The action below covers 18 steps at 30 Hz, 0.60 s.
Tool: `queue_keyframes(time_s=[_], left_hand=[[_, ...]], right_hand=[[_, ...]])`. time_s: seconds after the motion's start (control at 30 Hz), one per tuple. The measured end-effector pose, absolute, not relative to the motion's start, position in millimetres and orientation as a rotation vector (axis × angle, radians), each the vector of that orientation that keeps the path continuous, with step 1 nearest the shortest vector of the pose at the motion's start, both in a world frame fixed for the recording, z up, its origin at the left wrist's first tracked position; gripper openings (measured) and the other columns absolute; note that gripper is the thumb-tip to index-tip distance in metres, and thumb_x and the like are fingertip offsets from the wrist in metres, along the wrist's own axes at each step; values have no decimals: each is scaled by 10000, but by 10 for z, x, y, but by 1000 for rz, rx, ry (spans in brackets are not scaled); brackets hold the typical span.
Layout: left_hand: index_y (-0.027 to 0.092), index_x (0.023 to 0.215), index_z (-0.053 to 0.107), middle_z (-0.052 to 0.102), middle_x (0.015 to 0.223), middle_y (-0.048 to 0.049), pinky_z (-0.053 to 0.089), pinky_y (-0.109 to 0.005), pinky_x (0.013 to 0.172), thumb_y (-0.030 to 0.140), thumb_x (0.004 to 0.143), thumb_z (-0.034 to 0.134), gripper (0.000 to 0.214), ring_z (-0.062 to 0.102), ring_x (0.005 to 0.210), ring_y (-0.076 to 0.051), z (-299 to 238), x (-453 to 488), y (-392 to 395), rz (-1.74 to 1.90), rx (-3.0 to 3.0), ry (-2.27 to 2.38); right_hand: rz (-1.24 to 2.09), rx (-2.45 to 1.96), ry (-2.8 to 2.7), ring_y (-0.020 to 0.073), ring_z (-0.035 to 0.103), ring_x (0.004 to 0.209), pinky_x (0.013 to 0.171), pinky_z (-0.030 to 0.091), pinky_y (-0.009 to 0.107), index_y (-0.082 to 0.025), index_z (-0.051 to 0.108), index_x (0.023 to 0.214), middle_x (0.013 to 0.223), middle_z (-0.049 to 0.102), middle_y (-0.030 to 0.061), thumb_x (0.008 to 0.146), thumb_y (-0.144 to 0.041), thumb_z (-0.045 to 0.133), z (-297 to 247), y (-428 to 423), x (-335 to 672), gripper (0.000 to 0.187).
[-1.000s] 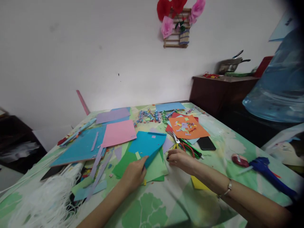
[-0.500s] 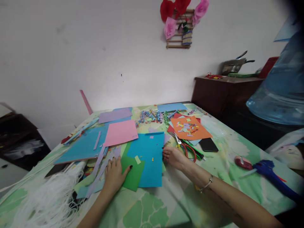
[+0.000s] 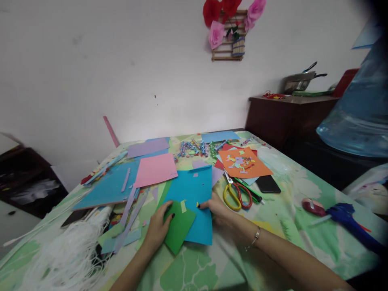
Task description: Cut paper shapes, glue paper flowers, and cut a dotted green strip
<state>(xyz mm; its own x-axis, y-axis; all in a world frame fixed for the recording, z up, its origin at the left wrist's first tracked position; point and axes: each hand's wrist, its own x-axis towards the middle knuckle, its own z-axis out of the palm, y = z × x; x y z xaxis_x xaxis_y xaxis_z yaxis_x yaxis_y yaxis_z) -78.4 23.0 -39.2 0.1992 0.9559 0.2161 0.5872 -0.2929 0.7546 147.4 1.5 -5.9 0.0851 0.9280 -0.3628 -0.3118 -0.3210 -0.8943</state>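
A bright blue sheet of paper [image 3: 194,186] lies in front of me, with a smaller green sheet of paper [image 3: 180,226] over its lower left part. My left hand [image 3: 159,222] grips the green sheet by its left side, thumb bent toward the top face. On the blue sheet's right edge, my right hand [image 3: 220,208] has its thumb on top and the other fingers curled beneath, partly hidden. A tiny yellow scrap [image 3: 197,204] sits by the right thumb. On the green sheet rests a pale green scrap [image 3: 183,206].
Scissors [image 3: 232,196] with yellow and red handles and a black phone [image 3: 268,184] lie to the right. Beyond them is an orange sheet [image 3: 257,163] with paper scraps. A blue glue gun [image 3: 342,212] lies far right. White string [image 3: 63,250] is heaped at left.
My right hand has moved inward, its thumb now over the blue sheet. My left hand and the green sheet have shifted right, and the blue sheet's near part looks lifted slightly.
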Motion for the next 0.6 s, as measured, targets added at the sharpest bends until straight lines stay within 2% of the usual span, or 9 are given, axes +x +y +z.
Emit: queue_keyframes(time_s=[0.13, 0.27, 0.47, 0.6], left_hand=[[176, 955, 675, 723, 1020, -101, 538, -429, 906, 355, 697, 533, 344, 690, 952, -251, -287, -749, 243, 972, 1790, 1333], [175, 818, 689, 742, 860, -71, 571, -375, 812, 337, 634, 651, 248, 706, 837, -230, -146, -631, 307, 1012, 1680, 1245], [170, 811, 696, 719, 812, -36, 550, -325, 764, 261, 658, 725, 181, 673, 762, -179, 111, -394, 632, 1141, 1661, 1210], [134, 886, 651, 675, 856, -27, 539, -339, 771, 248, 781, 697, 161, 641, 787, -154, 161, -332, 952, 1179, 1638, 1248]], right_hand=[[1480, -1301, -649, 287, 682, 837, 748, 535, 424, -208, 636, 1012, 907, 742, 58, 465, -82, 664, -18, -156, 1612, 562], [1529, -1283, -596, 309, 697, 841, 747, 548, 455, -201, 626, 1091, 983, 743, 90, 489, -114, 690, 56, -360, 1810, 612], [1516, -1225, -476, 336, 702, 896, 772, 565, 476, -192, 573, 1170, 1092, 722, 123, 500, -123, 738, 158, -592, 2062, 693], [1507, -1207, -427, 352, 708, 860, 757, 574, 491, -158, 549, 1185, 1054, 729, 152, 497, -146, 780, 233, -691, 2207, 726]])
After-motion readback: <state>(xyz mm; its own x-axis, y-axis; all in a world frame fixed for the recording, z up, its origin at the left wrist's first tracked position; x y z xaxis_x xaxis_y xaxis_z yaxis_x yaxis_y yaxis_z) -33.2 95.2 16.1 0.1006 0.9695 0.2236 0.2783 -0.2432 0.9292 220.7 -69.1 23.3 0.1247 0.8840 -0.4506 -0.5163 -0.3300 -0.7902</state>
